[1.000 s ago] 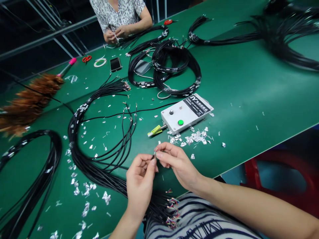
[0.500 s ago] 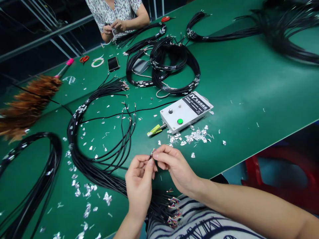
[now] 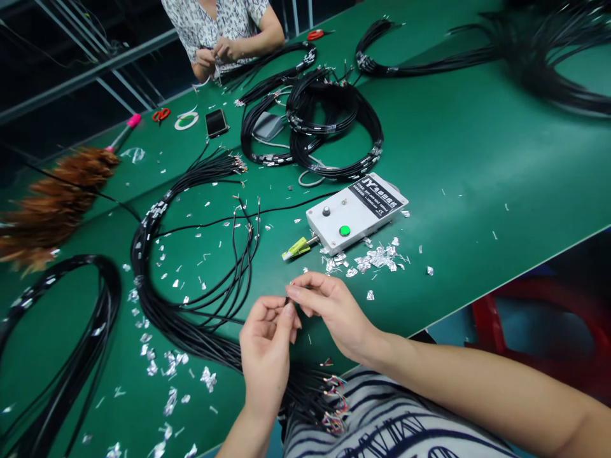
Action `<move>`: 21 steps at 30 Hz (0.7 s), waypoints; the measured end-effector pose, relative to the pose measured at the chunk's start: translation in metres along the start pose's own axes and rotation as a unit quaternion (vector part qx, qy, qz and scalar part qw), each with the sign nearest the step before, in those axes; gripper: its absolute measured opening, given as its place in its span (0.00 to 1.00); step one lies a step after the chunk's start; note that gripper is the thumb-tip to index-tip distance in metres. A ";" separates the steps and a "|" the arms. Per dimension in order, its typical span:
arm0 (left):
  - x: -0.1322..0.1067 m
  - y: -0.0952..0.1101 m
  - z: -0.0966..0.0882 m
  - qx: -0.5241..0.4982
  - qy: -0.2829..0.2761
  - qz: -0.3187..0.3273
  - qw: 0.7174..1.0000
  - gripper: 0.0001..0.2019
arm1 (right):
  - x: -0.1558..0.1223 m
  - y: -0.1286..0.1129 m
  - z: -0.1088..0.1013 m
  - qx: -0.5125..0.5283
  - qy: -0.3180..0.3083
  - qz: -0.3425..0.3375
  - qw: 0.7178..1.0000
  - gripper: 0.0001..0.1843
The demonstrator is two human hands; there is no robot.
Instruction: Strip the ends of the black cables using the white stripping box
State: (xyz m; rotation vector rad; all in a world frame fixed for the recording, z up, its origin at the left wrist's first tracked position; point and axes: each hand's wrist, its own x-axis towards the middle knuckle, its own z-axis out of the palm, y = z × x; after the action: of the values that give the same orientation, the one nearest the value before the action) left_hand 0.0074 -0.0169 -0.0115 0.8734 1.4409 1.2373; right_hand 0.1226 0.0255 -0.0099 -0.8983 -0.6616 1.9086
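My left hand [image 3: 267, 348] and my right hand [image 3: 329, 306] meet over the near edge of the green table [image 3: 477, 159]. Both pinch the tip of one thin black cable [image 3: 287, 300] between thumb and fingers. That cable comes from a thick black bundle [image 3: 191, 331] that loops across the table to my left and ends in coloured wire tips [image 3: 334, 407] at my lap. A white tester box [image 3: 356, 213] with a green button and a yellow-green clip [image 3: 296, 248] lies just beyond my hands. Silver foil scraps [image 3: 377, 259] are piled beside it.
Across the table another person [image 3: 224, 32] handles cables with both hands. Coiled black cables [image 3: 329, 127], a phone [image 3: 216, 122], a tape roll [image 3: 186, 119], red scissors [image 3: 161, 114] and a feather duster [image 3: 52, 197] lie about. A red stool [image 3: 539, 331] stands below the table edge on the right.
My hands have stayed together on the cable tip, with the fingers shifting slightly. The view has drifted a little; the other person's hands have moved closer to their chest.
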 end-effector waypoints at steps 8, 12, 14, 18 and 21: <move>0.002 0.002 0.002 -0.008 -0.029 0.027 0.999 0.11 | 0.001 0.000 -0.009 -0.027 -0.006 -0.002 1.000 0.15; 0.006 0.008 0.008 0.021 -0.056 0.049 0.997 0.13 | 0.001 -0.002 -0.013 -0.039 -0.025 -0.014 0.999 0.17; 0.008 0.009 0.011 0.014 -0.048 0.065 0.997 0.09 | 0.001 -0.003 -0.015 -0.055 -0.027 -0.016 0.998 0.17; 0.011 0.008 0.015 -0.041 -0.010 0.067 0.997 0.05 | 0.000 -0.001 -0.019 -0.111 -0.033 -0.046 0.992 0.15; 0.009 0.006 0.015 -0.009 0.013 0.075 0.997 0.05 | -0.001 -0.001 -0.022 -0.205 -0.016 -0.118 0.971 0.10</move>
State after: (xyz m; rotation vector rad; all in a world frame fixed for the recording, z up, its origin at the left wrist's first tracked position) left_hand 0.0191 -0.0034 -0.0070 0.9710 1.4016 1.3758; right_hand 0.1409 0.0272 -0.0226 -0.9922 -1.1585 1.6028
